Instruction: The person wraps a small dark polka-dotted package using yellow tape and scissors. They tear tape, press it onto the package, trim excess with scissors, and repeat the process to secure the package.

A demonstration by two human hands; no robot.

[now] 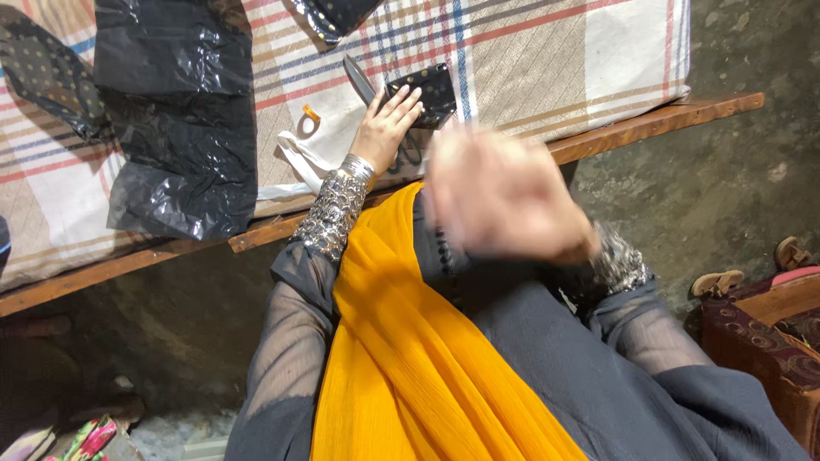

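I see the checked cloth covering the desk. My left hand lies flat, fingers spread, pinning the black dotted fabric piece beside the scissors. My right hand is blurred near me; I cannot tell its grip.

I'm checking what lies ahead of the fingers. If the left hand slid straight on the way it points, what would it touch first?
The left hand already nearly touches the small dark dotted fabric piece past its fingertips, probably meeting it first.
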